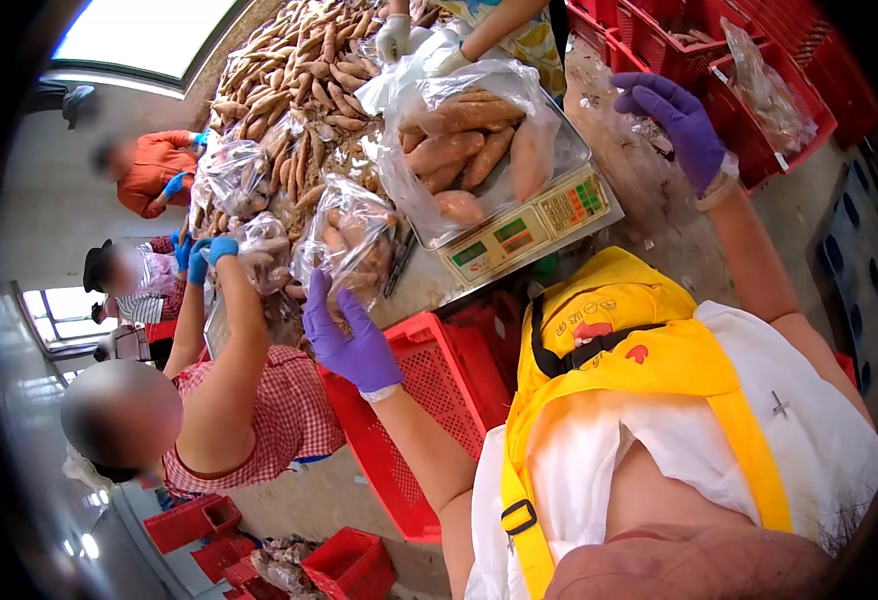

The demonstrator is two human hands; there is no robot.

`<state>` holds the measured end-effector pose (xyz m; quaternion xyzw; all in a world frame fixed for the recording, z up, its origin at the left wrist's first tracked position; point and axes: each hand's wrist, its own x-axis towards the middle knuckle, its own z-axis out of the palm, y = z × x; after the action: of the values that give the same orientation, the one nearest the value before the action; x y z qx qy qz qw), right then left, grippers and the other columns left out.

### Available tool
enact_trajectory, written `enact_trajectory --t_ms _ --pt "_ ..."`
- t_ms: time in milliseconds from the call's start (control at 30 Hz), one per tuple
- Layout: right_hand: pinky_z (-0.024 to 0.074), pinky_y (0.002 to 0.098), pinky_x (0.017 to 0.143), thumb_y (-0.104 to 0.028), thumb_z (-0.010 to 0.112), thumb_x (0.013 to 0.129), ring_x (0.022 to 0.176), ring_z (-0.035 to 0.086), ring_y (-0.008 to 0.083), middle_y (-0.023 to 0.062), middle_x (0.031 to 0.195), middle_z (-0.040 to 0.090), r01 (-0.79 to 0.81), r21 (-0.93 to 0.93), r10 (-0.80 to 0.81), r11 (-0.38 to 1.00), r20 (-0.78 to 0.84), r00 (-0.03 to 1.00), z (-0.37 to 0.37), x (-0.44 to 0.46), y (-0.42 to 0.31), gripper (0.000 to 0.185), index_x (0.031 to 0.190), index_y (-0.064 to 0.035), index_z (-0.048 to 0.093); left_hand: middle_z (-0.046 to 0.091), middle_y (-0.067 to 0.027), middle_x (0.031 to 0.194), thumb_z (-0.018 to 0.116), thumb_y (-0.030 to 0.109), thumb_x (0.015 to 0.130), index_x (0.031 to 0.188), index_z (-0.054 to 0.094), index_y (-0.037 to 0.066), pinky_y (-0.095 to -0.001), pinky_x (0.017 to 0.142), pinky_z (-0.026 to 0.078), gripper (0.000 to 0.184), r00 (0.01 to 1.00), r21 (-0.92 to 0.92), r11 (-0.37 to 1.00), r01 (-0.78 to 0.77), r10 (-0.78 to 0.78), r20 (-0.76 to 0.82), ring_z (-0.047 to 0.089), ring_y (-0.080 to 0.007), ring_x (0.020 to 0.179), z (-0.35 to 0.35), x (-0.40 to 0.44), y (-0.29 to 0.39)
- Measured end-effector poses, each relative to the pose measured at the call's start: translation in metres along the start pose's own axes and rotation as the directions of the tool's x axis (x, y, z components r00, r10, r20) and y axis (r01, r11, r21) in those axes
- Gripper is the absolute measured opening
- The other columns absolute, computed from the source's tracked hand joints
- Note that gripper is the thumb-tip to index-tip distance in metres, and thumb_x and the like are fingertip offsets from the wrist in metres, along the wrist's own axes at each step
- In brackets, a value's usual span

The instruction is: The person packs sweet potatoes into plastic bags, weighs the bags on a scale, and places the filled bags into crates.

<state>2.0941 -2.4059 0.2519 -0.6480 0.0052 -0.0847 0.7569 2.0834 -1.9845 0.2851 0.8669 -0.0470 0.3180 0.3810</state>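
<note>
My left hand, in a purple glove, is open with fingers spread beside a clear plastic bag of sweet potatoes. It seems to touch the bag's lower edge, but I cannot tell for sure. Raised on the right, my right hand wears a matching glove. Its fingers are apart and slightly bent, holding nothing. Between my hands, a larger open bag of sweet potatoes rests on a digital weighing scale with lit displays. A black pen-like object lies left of the scale.
A heap of loose sweet potatoes covers the far table. White-gloved hands of a co-worker are behind the weighed bag. Another person in a checked apron works at left. Red crates stand below and at right.
</note>
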Motion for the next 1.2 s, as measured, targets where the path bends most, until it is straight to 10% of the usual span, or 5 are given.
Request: enact_trajectory --t_ms 300,433,600,767,1200 --pt "0.0508 0.0354 0.071 -0.018 0.059 0.086 0.078 0.064 0.0295 0.0105 0.084 0.065 0.761 -0.375 -0.555 0.529 0.526 0.645 0.124 0.022 -0.027 0.017 0.100 -0.0101 0.066 0.056 -0.0223 0.120 0.069 0.046 0.078 0.131 0.042 -0.005 -0.0418 0.094 0.041 0.079 0.963 0.330 0.906 -0.265 0.232 0.136 0.054 -0.0325 0.110 0.092 0.036 0.041" --pt "0.0498 0.0392 0.073 -0.023 0.059 0.082 0.081 0.063 0.0280 0.0108 0.088 0.065 0.621 -0.783 -0.114 -0.011 0.618 0.778 0.111 0.053 0.036 0.017 0.092 -0.0096 0.063 0.062 -0.0174 0.107 0.063 0.031 0.084 0.121 0.050 -0.006 -0.0392 0.088 0.044 0.054 0.934 -0.019 0.994 0.108 -0.095 0.345 0.058 -0.0287 0.098 0.118 0.044 -0.012" --pt "0.0503 0.0403 0.065 -0.021 0.054 0.081 0.073 0.063 0.0299 0.0104 0.075 0.064 0.425 -0.902 0.244 0.070 0.429 0.870 0.093 0.030 0.028 0.014 0.080 -0.0096 0.064 0.059 -0.0081 0.080 0.053 0.011 0.085 0.090 0.058 -0.001 -0.0374 0.086 0.046 0.013 0.811 -0.801 0.170 0.575 -0.249 0.529 0.058 -0.0205 0.078 0.063 0.049 0.001" --pt "0.0504 0.0395 0.070 -0.018 0.058 0.080 0.080 0.063 0.0289 0.0111 0.085 0.064 0.418 -0.905 -0.264 0.082 0.384 0.885 0.115 0.038 0.017 0.018 0.095 -0.0080 0.062 0.048 -0.0063 0.069 0.047 0.016 0.088 0.075 0.051 0.003 -0.0379 0.080 0.042 0.020 0.817 -0.794 0.212 0.569 -0.041 0.575 0.048 -0.0186 0.068 0.049 0.076 0.052" --pt "0.0463 0.0343 0.081 -0.031 0.061 0.081 0.092 0.061 0.0223 0.0047 0.097 0.067 0.594 -0.637 0.006 0.490 0.684 0.729 0.166 0.148 0.033 0.019 0.085 -0.0138 0.069 0.063 -0.0173 0.108 0.049 0.027 0.090 0.119 0.054 -0.006 -0.0247 0.056 0.040 0.044 0.690 -0.686 0.177 0.706 0.047 0.722 0.053 -0.0152 0.069 0.053 0.121 0.021"
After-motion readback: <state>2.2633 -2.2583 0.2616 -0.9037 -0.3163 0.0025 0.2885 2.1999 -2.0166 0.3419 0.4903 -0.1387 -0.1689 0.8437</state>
